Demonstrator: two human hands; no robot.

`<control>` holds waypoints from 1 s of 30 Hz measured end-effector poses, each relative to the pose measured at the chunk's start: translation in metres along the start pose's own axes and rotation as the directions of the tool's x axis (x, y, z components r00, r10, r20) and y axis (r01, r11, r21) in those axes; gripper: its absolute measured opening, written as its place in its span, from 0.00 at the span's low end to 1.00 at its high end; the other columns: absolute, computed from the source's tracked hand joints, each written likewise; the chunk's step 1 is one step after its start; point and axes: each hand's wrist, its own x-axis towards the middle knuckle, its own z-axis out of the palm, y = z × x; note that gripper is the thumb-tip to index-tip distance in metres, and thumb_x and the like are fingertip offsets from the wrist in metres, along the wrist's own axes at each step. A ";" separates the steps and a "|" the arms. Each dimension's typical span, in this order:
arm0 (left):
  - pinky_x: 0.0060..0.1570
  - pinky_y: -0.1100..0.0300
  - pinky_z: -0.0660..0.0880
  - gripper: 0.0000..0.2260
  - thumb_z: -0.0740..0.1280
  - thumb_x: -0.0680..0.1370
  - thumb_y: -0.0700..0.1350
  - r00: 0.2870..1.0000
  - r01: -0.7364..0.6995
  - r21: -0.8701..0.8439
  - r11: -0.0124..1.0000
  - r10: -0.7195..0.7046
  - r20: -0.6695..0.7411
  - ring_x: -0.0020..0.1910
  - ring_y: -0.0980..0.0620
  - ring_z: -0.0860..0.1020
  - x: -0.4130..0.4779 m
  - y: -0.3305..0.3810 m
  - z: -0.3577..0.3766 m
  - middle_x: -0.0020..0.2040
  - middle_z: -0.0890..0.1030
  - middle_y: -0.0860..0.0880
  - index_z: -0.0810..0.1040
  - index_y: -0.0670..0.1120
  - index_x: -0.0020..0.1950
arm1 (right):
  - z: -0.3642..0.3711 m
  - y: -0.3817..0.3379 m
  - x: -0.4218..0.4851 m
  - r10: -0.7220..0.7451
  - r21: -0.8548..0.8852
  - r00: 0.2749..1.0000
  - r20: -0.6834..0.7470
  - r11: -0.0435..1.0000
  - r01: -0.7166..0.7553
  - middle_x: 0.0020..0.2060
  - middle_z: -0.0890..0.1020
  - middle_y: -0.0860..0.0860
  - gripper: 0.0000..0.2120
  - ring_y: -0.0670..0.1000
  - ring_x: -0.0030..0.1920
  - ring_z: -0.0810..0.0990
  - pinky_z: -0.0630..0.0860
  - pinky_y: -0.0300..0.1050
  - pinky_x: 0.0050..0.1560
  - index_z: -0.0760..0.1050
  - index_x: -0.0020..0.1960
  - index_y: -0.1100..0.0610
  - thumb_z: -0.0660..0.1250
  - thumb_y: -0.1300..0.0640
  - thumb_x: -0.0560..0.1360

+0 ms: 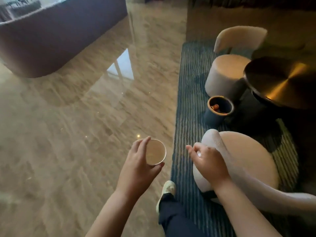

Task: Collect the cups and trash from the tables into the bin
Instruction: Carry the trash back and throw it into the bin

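While the left hand [136,165] carries the paper cup [156,152] upright, fingers wrapped round its side over the polished floor [68,134], I log the right hand [207,162] as pinched closed on a small white scrap [198,154], probably crumpled trash, though it is too blurred to name. Bin [219,109]: dark, tan-rimmed, on the striped rug [188,100] beside the round table [280,82], well ahead of both hands, something orange already inside. Hazards, as I judge them: cup may hold dregs and would spill if tipped early; the near chair [248,159] stands between me and the bin, so an elbow could clip it; the scrap could slip from so light a pinch.
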 end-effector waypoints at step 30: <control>0.62 0.60 0.59 0.36 0.61 0.71 0.67 0.627 -0.607 -0.046 0.793 0.514 0.586 0.63 0.57 0.57 0.755 0.108 0.315 0.66 0.62 0.56 0.53 0.54 0.73 | -0.074 0.326 0.546 0.804 0.208 0.582 -0.118 0.593 -0.778 0.53 0.67 0.44 0.14 0.45 0.48 0.69 0.65 0.41 0.45 0.65 0.54 0.47 0.65 0.59 0.73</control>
